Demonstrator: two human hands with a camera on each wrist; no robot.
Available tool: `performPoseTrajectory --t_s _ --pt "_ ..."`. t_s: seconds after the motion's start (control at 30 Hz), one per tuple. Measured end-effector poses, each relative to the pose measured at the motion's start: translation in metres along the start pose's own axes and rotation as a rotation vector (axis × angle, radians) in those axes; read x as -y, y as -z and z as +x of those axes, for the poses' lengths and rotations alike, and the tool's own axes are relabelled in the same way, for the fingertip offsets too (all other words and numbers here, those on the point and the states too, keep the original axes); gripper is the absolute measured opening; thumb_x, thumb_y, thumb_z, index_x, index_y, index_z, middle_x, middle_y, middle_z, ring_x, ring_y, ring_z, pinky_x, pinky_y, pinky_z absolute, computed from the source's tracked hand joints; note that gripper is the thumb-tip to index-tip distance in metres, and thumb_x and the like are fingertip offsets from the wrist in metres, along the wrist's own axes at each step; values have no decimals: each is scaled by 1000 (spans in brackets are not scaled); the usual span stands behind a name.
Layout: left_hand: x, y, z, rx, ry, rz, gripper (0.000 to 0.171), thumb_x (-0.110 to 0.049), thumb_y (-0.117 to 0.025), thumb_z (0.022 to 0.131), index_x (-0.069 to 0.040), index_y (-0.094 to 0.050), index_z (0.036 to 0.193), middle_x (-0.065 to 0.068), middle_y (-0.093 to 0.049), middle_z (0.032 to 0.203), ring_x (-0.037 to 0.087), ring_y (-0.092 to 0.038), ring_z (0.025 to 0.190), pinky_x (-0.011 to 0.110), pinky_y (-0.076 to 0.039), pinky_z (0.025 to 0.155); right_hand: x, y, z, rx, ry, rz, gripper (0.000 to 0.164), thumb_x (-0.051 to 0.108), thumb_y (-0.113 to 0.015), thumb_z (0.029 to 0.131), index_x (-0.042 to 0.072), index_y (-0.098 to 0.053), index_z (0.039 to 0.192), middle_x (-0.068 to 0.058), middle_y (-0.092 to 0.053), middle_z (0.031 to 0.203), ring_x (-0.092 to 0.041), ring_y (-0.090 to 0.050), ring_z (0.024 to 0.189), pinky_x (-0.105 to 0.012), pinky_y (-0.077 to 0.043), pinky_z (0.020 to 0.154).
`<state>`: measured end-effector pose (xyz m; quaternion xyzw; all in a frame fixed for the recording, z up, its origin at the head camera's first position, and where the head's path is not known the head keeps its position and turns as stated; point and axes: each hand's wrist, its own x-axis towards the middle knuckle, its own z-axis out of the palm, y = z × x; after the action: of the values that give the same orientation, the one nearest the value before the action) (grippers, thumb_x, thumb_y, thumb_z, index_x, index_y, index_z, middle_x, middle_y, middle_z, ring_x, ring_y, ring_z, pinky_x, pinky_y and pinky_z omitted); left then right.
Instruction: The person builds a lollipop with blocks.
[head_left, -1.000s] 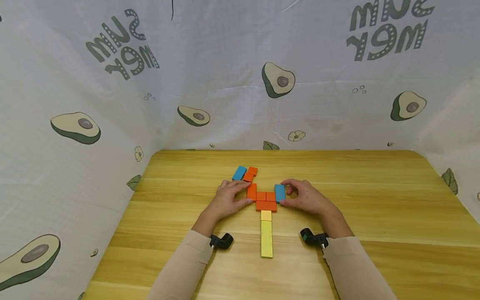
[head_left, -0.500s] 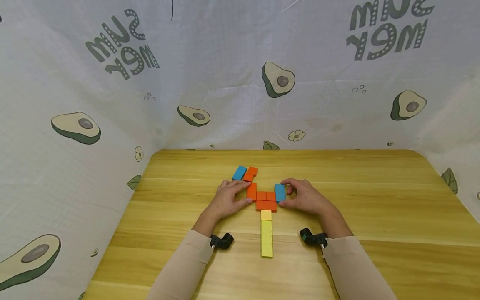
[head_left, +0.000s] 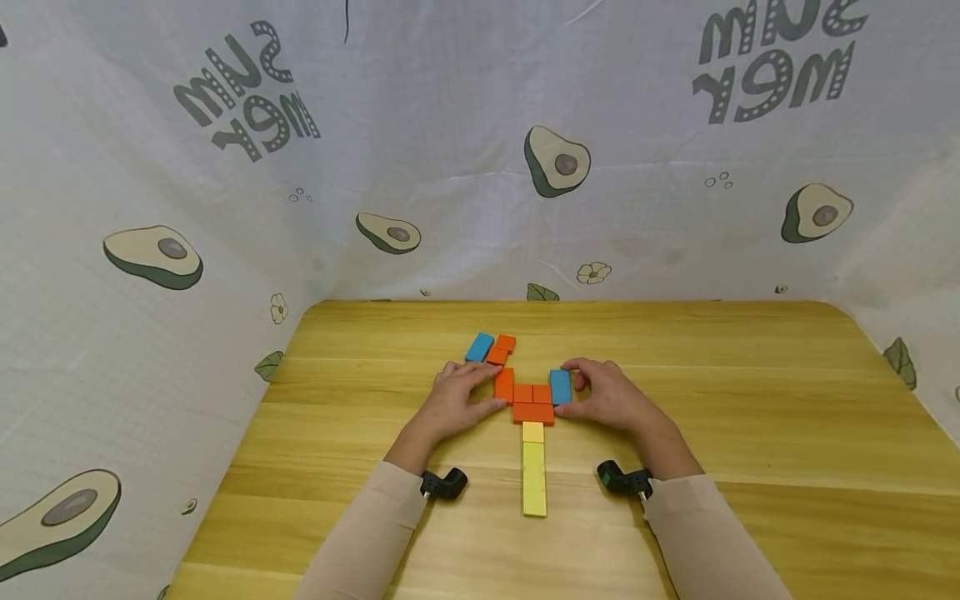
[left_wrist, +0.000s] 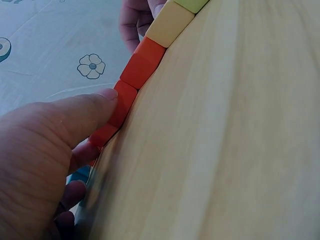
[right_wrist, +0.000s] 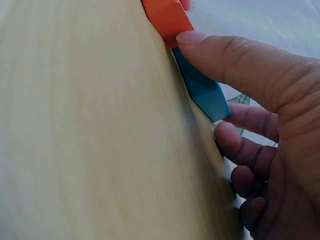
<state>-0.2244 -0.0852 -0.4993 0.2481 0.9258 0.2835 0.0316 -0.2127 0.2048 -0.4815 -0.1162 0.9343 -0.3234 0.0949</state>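
Observation:
My left hand (head_left: 452, 398) pinches an upright orange block (head_left: 504, 386) lengthwise, index finger at its far end and thumb at its near end. Opposite it, my right hand (head_left: 611, 396) holds a blue block (head_left: 561, 387) between thumb and index finger. Two small orange blocks (head_left: 532, 393) fill the space between these, above a wide orange block (head_left: 533, 413). Below that runs a pale yellow square block (head_left: 533, 432), then a long yellow block (head_left: 534, 479). In the right wrist view, the right thumb (right_wrist: 215, 52) lies where the blue block (right_wrist: 207, 95) meets an orange one (right_wrist: 167, 20).
Beyond my left fingers lie another blue block (head_left: 479, 347), tilted, and two small orange blocks (head_left: 502, 349). All rest on a wooden table (head_left: 712, 400). A white cloth (head_left: 465, 142) printed with avocados hangs behind and beside the table. Both wrists wear black cameras.
My right thumb has slid slightly left along the near end of the blue block, toward the wide orange block. My left hand and the other blocks stay as they were.

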Motion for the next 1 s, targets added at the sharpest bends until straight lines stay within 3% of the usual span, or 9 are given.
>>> performPoseTrajectory --t_s 0.23,0.3,0.4,0.5,0.57,0.7,0.87,1.0 --pt "-2 2 1 -6 11 -51 57 -48 -67 97 -23 -58 147 2 -57 147 27 -50 126 49 -41 107 -2 1 0 12 7 18 69 40 -87 80 5 -57 133 -5 -56 101 -23 -43 94 -33 -39 78" --pt "-3 4 3 -43 29 -92 53 -47 -67 97 -21 -61 143 3 -62 140 27 -52 126 48 -44 107 -3 1 0 14 8 22 69 40 -87 80 5 -57 133 -5 -56 101 -23 -43 95 -33 -39 78" --pt "-3 5 12 -146 48 -117 46 -44 -67 98 -16 -69 133 4 -68 118 26 -58 112 44 -49 97 -3 1 0 14 12 28 69 40 -87 80 5 -57 133 -4 -56 101 -23 -43 95 -34 -39 79" --pt "-4 6 26 -231 67 -71 41 -44 -68 97 -12 -73 124 4 -66 96 23 -55 95 38 -46 87 -4 2 0 13 15 32 70 41 -87 80 6 -57 133 -4 -56 101 -23 -43 95 -34 -40 79" --pt "-5 8 37 -254 90 -17 42 -45 -68 97 -12 -74 122 4 -67 95 23 -54 92 38 -44 87 -4 2 0 13 19 34 70 41 -87 80 5 -57 133 -4 -56 101 -23 -43 95 -34 -39 79" --pt "-12 14 57 -216 152 106 45 -51 -67 96 -13 -74 120 5 -72 108 26 -58 98 42 -43 98 -4 3 0 11 19 36 69 40 -87 80 6 -57 132 -4 -56 101 -23 -43 95 -34 -39 79" --pt "-23 18 74 -127 235 252 50 -60 -66 92 -15 -75 113 2 -72 109 23 -58 98 37 -42 93 -4 4 -1 14 16 44 69 40 -87 81 6 -57 133 -4 -56 101 -23 -43 94 -34 -39 78" --pt "-28 18 81 -94 289 289 48 -61 -68 90 -17 -73 107 0 -69 105 22 -53 96 36 -41 91 -3 4 -1 16 20 38 70 41 -86 81 6 -57 134 -4 -57 102 -23 -43 95 -34 -39 79"
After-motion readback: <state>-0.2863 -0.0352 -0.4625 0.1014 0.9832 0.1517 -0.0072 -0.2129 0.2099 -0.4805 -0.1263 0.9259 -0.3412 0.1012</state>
